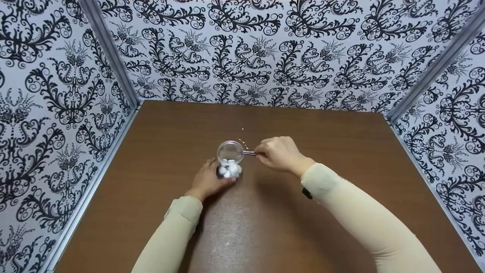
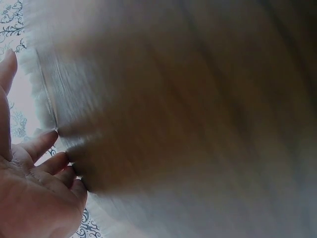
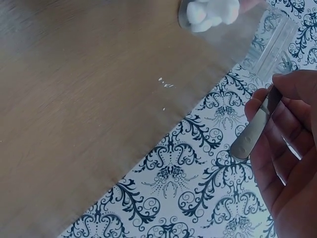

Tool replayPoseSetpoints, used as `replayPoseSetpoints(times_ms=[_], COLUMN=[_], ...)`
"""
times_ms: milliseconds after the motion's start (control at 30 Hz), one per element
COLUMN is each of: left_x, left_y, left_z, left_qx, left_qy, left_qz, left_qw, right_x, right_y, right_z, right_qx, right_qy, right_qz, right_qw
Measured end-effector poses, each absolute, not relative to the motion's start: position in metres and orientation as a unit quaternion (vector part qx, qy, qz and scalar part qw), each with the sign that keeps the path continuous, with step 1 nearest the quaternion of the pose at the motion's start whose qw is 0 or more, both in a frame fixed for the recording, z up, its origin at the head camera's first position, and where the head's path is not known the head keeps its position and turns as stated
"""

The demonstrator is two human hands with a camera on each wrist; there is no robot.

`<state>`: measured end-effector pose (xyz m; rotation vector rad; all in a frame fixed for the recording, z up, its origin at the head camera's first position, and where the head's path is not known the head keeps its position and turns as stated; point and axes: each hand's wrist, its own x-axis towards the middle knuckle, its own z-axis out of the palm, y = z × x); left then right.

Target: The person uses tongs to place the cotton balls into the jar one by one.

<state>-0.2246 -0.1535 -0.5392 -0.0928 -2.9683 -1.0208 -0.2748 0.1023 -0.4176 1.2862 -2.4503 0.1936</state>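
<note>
A clear jar [image 1: 229,152] with white cotton balls [image 1: 230,170] in its lower part stands on the table. My left hand [image 1: 209,179] grips the jar low down, thumb in front and fingers behind. In the left wrist view, the same hand [image 2: 42,193] has bent fingers, and the jar is hard to make out. My right hand [image 1: 279,153] pinches a spoon-like metal utensil [image 1: 249,153] beside the jar's rim. The right wrist view shows its flat, rounded handle [image 3: 250,135] between thumb and fingers; its far end is hard to see.
Several tiny white bits [image 3: 166,84] lie on the brown table [image 1: 182,132] beyond the jar. Black-and-white patterned panels [image 1: 257,49] stand at the back and sides, joined by grey corner posts [image 1: 111,53].
</note>
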Motion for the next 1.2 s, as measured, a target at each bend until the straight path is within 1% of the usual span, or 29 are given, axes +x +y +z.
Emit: replayPoseSetpoints(times_ms=[267, 533, 633, 833, 1100, 1200], left_x=[-0.227, -0.226, -0.225, -0.224, -0.225, -0.225], left_y=[-0.154, -0.154, -0.155, -0.156, -0.155, -0.155], left_z=[-0.542, -0.540, -0.541, -0.543, -0.542, -0.541], left_qx=[-0.031, -0.028, -0.029, -0.038, -0.039, -0.040], left_qy=[-0.945, -0.942, -0.942, -0.945, -0.945, -0.946], left_qz=[-0.324, -0.333, -0.333, -0.325, -0.323, -0.322], left_qw=[0.002, -0.007, -0.004, 0.002, 0.005, 0.004], right_x=[-0.272, -0.266, -0.265, -0.266, -0.264, -0.263], right_y=[0.124, 0.158, 0.169, 0.188, 0.203, 0.205], right_z=[-0.418, -0.431, -0.438, -0.456, -0.476, -0.483], right_qx=[0.476, 0.479, 0.469, 0.450, 0.383, 0.368], right_qy=[-0.861, -0.862, -0.868, -0.879, -0.915, -0.922], right_qz=[0.088, 0.104, 0.103, 0.091, 0.067, 0.060], right_qw=[0.157, 0.130, 0.123, 0.127, 0.102, 0.101])
